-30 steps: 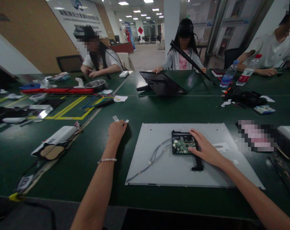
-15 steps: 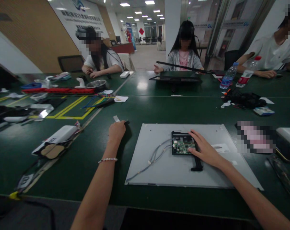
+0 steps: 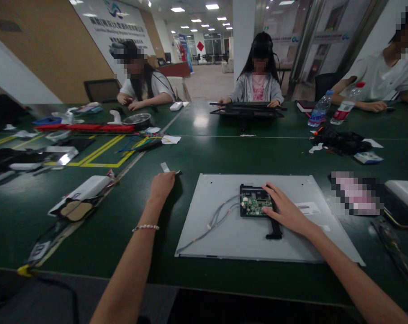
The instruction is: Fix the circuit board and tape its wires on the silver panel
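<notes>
A grey metal panel (image 3: pixel 244 234) lies flat on the green table in front of me. A green circuit board (image 3: pixel 253 206) in a black frame sits on it, with grey wires (image 3: pixel 217 218) running off to the left. My right hand (image 3: pixel 284 209) rests on the board's right side, fingers stretched flat. My left hand (image 3: pixel 160 186) is out on the table left of the panel, fingers closed over a small strip of white tape (image 3: pixel 165 167) and a small dark piece beside it; what it holds is hidden.
A white device (image 3: pixel 85 189) lies at the left, a white box (image 3: pixel 404 191) at the right. Black cable clutter (image 3: pixel 340 137) and two water bottles (image 3: pixel 320 110) stand further right. Three people sit across the table; the middle one has a black monitor panel (image 3: pixel 247 109).
The person opposite lowered the black monitor panel flat onto the table. My left hand closed further over the tape strip. My right hand stayed on the board.
</notes>
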Available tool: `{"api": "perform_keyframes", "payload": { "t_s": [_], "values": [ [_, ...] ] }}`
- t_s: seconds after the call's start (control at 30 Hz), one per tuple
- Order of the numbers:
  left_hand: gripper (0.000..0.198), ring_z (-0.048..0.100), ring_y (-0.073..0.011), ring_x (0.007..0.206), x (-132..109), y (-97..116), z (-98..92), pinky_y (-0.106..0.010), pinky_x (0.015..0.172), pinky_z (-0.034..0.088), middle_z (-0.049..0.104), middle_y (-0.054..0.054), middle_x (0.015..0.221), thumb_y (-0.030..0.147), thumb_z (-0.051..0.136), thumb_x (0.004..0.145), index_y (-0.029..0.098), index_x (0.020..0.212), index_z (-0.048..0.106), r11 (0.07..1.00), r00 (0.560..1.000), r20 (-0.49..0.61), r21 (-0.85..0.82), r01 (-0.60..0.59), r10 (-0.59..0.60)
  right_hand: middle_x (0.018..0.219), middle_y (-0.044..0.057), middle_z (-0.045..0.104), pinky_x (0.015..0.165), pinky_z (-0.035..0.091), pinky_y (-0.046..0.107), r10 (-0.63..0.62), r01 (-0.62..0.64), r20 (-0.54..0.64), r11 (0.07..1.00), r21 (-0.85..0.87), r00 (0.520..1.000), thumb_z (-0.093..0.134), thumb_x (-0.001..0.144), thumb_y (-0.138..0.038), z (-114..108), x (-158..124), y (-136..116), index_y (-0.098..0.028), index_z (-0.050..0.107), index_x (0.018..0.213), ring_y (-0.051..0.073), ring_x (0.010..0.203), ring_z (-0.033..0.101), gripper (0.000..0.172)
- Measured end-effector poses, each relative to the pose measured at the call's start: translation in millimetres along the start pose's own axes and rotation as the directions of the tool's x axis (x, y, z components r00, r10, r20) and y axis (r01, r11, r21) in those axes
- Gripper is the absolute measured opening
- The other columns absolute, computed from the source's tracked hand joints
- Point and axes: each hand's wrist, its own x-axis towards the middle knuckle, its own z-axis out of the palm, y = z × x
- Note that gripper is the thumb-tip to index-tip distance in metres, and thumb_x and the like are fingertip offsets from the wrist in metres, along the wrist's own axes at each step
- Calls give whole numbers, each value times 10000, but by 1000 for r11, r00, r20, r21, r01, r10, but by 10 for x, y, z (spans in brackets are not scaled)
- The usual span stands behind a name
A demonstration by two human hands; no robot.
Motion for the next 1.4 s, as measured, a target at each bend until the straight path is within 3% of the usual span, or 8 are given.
{"api": "perform_keyframes", "payload": {
  "t_s": [0.2, 0.5, 0.7, 0.93, 1.13, 1.27, 1.33, 1.4],
  "values": [
    [420, 637, -224, 1078, -11, -125, -19, -286, 947, 437, 689, -115, 1137, 187, 353, 944, 198, 1254, 636, 998, 998, 10, -1, -59, 59, 1578, 75, 220, 1141, 277, 502, -10, 10, -8, 1000, -7, 1000, 476, 920, -489, -9, -26, -14, -313, 227, 1504, 290, 1423, 269, 659],
    [387, 640, -239, 1057, -163, 29, -79, -308, 921, 453, 677, -146, 1143, 150, 366, 940, 125, 1205, 647, 996, 995, -56, 34, -77, 79, 1572, 95, 232, 1146, 275, 485, -10, 10, -9, 1000, -23, 1000, 473, 922, -489, -1, -44, -21, -274, 259, 1496, 286, 1422, 270, 649],
    [376, 639, -235, 1018, -489, 471, -257, -327, 880, 475, 654, -131, 1182, 139, 350, 956, 125, 1223, 615, 981, 977, -93, 24, -191, 192, 1576, 78, 229, 1139, 280, 509, -15, 14, -17, 1000, -19, 1000, 475, 920, -493, 18, -58, -4, -308, 250, 1500, 296, 1420, 271, 649],
    [332, 663, -237, 869, -947, 1183, -224, -320, 719, 480, 696, -147, 976, 74, 356, 894, 128, 994, 668, 901, 902, -24, -25, -433, 432, 1577, 77, 228, 1134, 288, 516, -16, 16, -17, 1000, -25, 1000, 471, 923, -494, 4, -57, -8, -310, 238, 1505, 306, 1420, 273, 653],
    [304, 652, -228, 777, -1033, 1322, -251, -333, 688, 473, 691, -132, 837, 141, 370, 922, 143, 837, 662, 887, 886, -73, -25, -461, 458, 1585, 76, 204, 1142, 276, 503, -14, 14, -21, 1000, -11, 1000, 472, 924, -487, -8, -58, -19, -304, 229, 1509, 296, 1429, 253, 660],
    [247, 647, -214, 773, -1078, 1462, -327, -330, 710, 470, 690, -105, 834, 142, 417, 931, 136, 853, 652, 830, 822, -158, -22, -557, 547, 1594, 73, 177, 1162, 229, 493, -26, 37, -120, 995, 88, 992, 452, 938, -470, -44, -57, -25, -288, 273, 1493, 267, 1450, 197, 611],
    [201, 646, -207, 799, -1112, 1626, -361, -326, 725, 466, 692, -95, 883, 135, 450, 929, 134, 908, 650, 782, 766, -213, -15, -623, 607, 1536, 93, 319, 1128, 299, 491, 21, 27, -239, 980, 197, 971, 454, 939, -460, -78, -52, -28, -281, 366, 1448, 267, 1400, 318, 547],
    [178, 642, -204, 834, -1144, 1846, -394, -324, 741, 461, 688, -92, 945, 120, 475, 925, 132, 986, 642, 720, 688, -277, 21, -694, 671, 1354, 116, 541, 1002, 449, 467, 143, -28, -296, 933, 359, 945, 465, 932, -474, -115, -47, -33, -261, 492, 1351, 268, 1231, 526, 471]
  ]
}}
